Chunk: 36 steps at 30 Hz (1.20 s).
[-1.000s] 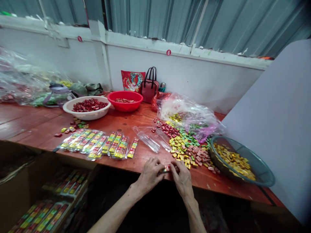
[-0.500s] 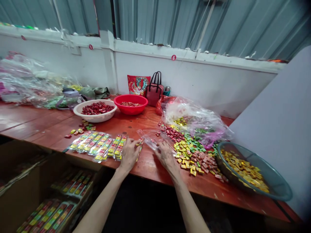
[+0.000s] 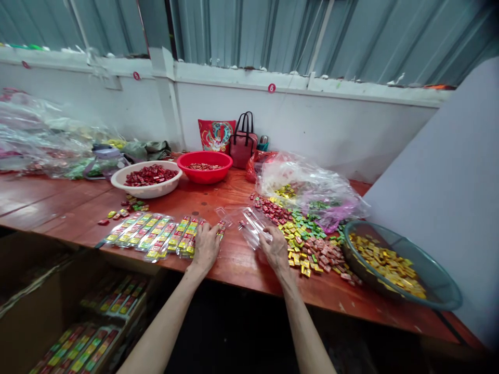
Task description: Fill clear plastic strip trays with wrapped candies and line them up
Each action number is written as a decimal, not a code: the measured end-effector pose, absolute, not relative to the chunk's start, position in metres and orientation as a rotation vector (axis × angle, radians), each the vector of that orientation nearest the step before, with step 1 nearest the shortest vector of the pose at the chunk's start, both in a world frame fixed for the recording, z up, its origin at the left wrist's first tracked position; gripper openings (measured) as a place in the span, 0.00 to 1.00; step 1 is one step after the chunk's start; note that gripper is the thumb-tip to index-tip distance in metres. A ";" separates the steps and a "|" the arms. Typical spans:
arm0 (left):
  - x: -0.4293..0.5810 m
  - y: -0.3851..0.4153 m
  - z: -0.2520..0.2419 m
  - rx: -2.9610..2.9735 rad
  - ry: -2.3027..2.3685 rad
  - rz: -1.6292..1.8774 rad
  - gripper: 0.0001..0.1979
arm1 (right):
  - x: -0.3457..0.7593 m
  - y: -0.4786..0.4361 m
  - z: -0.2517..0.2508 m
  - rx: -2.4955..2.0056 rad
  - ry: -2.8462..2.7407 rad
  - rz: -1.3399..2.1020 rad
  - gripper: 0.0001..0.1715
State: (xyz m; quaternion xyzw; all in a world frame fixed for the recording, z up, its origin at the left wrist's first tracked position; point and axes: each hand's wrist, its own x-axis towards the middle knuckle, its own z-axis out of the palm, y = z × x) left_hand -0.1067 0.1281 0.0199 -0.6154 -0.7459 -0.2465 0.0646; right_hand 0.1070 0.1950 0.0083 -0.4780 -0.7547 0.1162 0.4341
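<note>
My left hand lies over the rightmost filled clear plastic tray, its fingers curled round it. That long narrow tray holds small wrapped pieces in a row, partly hidden by the hand. More filled trays lie side by side to the left, with yellow, red and green pieces. My right hand is closed at the near end of clear plastic trays, thumb and fingers pinching the edge. These look mostly unfilled, and how many there are I cannot tell. Loose wrapped pieces in several colours spread right of my right hand.
Behind stand a white basin and a red basin of wrapped pieces. A grey-green basin with yellow pieces is at the right. Plastic bags lie behind the loose pile. Below the table's left edge, a box holds filled trays.
My right hand has shifted slightly right and tilted the clear trays up at their near end. My left hand stays on the rightmost filled tray. The view has moved a little.
</note>
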 end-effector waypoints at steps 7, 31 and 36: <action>-0.096 0.122 0.027 -1.800 -2.340 -0.567 0.13 | 0.116 0.188 0.017 -1.156 -1.825 0.246 0.12; -0.073 0.093 0.015 -2.408 -1.832 -1.104 0.17 | 0.154 0.101 -0.002 -1.134 -2.121 0.384 0.04; -0.058 0.103 -0.010 -2.725 -1.602 -0.985 0.08 | 0.169 0.092 -0.005 -1.170 -2.167 0.363 0.06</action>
